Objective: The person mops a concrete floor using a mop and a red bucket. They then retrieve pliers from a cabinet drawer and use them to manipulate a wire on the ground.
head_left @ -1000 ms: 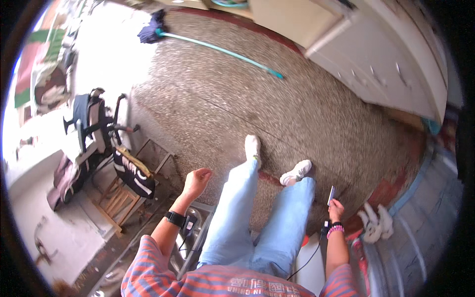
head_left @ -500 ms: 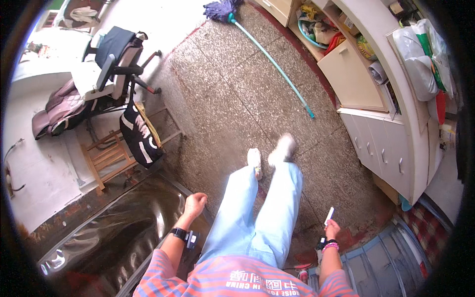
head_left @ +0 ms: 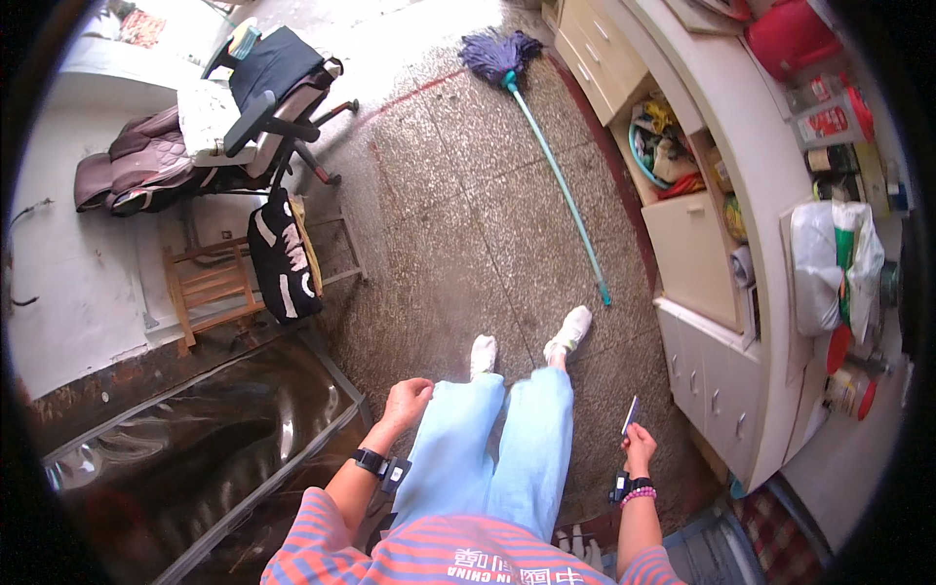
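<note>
My right hand (head_left: 639,445) is closed around the lower end of a slim, flat, phone-like object (head_left: 630,415), dark on its face with a pale edge. It sticks up from my fingers, clear of everything else. On the other side, my left hand (head_left: 406,401) hangs beside my left thigh with its fingers curled in, and nothing shows in it. A mop (head_left: 565,185) lies ahead on the speckled floor (head_left: 439,234), its purple head far off and its turquoise handle pointing back toward my feet. Neither hand touches it.
Along the right runs a cabinet (head_left: 682,244) with drawers, open shelves and bags on top. At left are an office chair (head_left: 278,88), a wooden rack (head_left: 210,288) and a black-and-white bag (head_left: 283,253). A plastic-covered surface (head_left: 224,419) lies near left.
I have stepped forward; my right foot is now ahead, and the mop appears nearer. The object in my right hand has turned, showing its dark face. My left hand stays curled.
</note>
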Available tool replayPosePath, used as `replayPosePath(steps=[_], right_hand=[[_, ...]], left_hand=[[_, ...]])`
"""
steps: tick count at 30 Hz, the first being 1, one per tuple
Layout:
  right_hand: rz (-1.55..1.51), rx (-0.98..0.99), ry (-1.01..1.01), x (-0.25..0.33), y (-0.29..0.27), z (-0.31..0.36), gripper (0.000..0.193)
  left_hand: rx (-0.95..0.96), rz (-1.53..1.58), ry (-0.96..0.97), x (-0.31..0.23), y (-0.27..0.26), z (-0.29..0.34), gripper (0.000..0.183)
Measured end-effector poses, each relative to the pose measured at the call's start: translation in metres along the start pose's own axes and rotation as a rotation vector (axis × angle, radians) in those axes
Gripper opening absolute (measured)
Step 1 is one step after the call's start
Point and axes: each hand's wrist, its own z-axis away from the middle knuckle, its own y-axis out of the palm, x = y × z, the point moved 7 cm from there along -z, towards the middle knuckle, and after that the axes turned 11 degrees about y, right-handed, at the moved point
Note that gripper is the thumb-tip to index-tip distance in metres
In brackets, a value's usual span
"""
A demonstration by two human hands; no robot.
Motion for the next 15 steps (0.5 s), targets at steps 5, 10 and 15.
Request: replayPosePath(steps=[5, 10, 15], right_hand=[[-0.044, 0.312, -0.060, 0.136, 0.144, 0.039, 0.031], [-0.074, 0.657, -0.044, 0.211, 0.276, 0.084, 0.018], [0.148, 0.671, -0.148, 0.271, 0.367, 0.087, 0.012]], left_hand=[[0.106, 0.354, 0.026, -0.090, 0.051, -0.047, 0.026], [0.167, 0.409, 0.167, -0.189, 0.060, -0.086, 0.027], [0.103, 0.435, 0.123, -0.179, 0.004, -0.120, 0.028]])
